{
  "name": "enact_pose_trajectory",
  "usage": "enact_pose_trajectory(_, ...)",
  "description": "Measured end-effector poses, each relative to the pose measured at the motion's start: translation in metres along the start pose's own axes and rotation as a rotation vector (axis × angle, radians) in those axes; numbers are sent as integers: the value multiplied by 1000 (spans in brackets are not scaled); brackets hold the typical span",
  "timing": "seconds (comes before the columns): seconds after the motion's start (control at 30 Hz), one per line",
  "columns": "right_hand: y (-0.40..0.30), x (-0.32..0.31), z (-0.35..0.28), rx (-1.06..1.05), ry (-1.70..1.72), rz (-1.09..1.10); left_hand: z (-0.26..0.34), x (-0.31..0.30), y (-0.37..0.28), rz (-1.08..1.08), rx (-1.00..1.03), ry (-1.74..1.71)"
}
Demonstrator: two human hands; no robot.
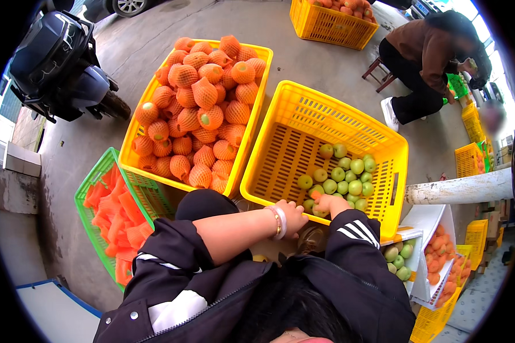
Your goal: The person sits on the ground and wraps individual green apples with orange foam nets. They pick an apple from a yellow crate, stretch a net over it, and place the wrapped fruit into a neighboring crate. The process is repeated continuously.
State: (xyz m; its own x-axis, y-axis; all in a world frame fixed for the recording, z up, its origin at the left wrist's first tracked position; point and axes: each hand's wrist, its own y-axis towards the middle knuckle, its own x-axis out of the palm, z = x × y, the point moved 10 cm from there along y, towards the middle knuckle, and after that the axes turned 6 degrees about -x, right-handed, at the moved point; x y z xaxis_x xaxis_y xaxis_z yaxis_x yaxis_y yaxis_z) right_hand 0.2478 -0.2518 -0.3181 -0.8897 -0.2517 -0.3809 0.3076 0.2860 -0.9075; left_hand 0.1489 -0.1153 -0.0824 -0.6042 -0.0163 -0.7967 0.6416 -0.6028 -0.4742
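My left hand [288,218], with a bracelet and a white band at the wrist, rests on the near rim of a yellow plastic crate [279,112]. Inside that crate, my right hand [326,203] reaches among green apples [337,174] at the near side; its fingers touch a small orange thing, and whether they grip an apple is hidden. Left of this crate stands another yellow crate [131,148], heaped with fruit in orange foam nets [204,93]. A green crate [98,244] at the lower left holds loose orange foam nets [120,214].
A person [429,55] sits on a low stool at the upper right, holding a fruit. A scooter [64,64] stands at the upper left. At the right are a white pole [459,188], a white box [416,274] of green fruit and more netted fruit. Another full yellow crate [330,29] stands ahead.
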Motion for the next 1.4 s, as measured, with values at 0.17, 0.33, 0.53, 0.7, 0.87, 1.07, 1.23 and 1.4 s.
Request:
enact_pose_trajectory(0.17, -28, -42, -36, -391, 165, 506, -2, -7, 1, 4, -13, -24)
enact_pose_trajectory(0.33, -115, -87, -95, -669, 690, 758, -24, -39, -10, 106, -213, -131)
enact_pose_trajectory(0.53, -273, -100, -154, -899, 914, 1070, -36, -48, 7, 324, 13, -712)
enact_pose_trajectory(0.7, -268, -53, -174, -1091, 1042, 1058, -17, -40, 15, 296, 131, -1163)
enact_pose_trajectory(0.87, -299, -69, -201, -819, 331, 1233, -60, -64, -26, 709, 4, -1495)
enact_pose_trajectory(1.07, -291, -36, -221, -801, 410, 870, -119, -96, -198, 1722, 22, -1252)
enact_pose_trajectory(1.23, -313, -22, -251, -895, 151, 749, -171, -2, -349, 1873, -486, -1029)
enact_pose_trajectory(1.4, -326, -10, -272, -970, -2, 734, -213, 167, -491, 1409, -1547, -772)
